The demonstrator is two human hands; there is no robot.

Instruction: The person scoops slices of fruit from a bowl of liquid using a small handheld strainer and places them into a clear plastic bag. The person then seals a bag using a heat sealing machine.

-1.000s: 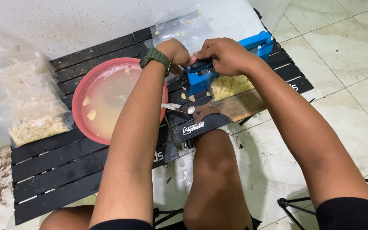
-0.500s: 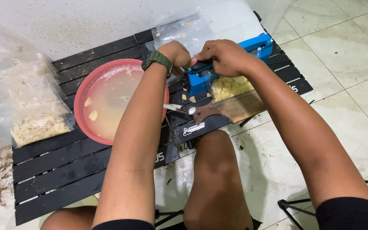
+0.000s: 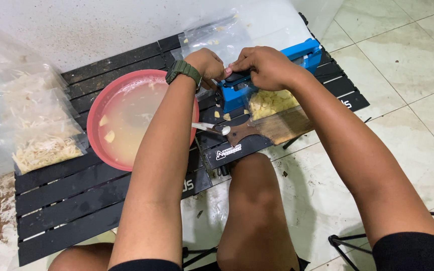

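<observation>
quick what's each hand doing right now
Left hand: closed, pinching something small at the blue tool; what, cannot be told.
Right hand: closed on the blue tool.

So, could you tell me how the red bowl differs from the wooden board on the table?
The red bowl is round and holds cloudy water with a few pale pieces; the wooden board is flat, brown and carries a heap of pale cut pieces. The bowl lies under the left forearm, the board under the right. Both rest on the black slatted table.

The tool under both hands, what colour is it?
Bright blue tool, seen in the head view, with black parts on top.
</observation>
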